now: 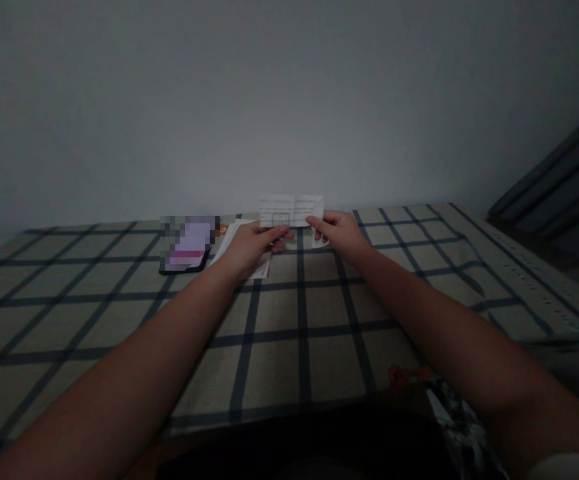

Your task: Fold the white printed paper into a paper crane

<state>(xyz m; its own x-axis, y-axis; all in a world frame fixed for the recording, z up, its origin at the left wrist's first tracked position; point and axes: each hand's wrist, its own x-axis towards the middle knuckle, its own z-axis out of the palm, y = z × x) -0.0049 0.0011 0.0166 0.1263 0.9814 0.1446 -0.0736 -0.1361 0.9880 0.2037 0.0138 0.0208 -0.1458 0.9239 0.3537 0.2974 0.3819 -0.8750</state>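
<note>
A plain grey wall [289, 100] stands behind the counter [279, 373], covered in cream cloth with dark-blue checks. Left of a creased, white rectangular paper slip [292, 209] lies a black phone [189, 241] with a lit lilac screen; nearer the slip lie white paper sheets [261, 271]. The left hand [249, 244] pinches the slip's lower left, the right hand [344, 233] its right end, above the counter. Its print and boxed mark are illegibly small.
</note>
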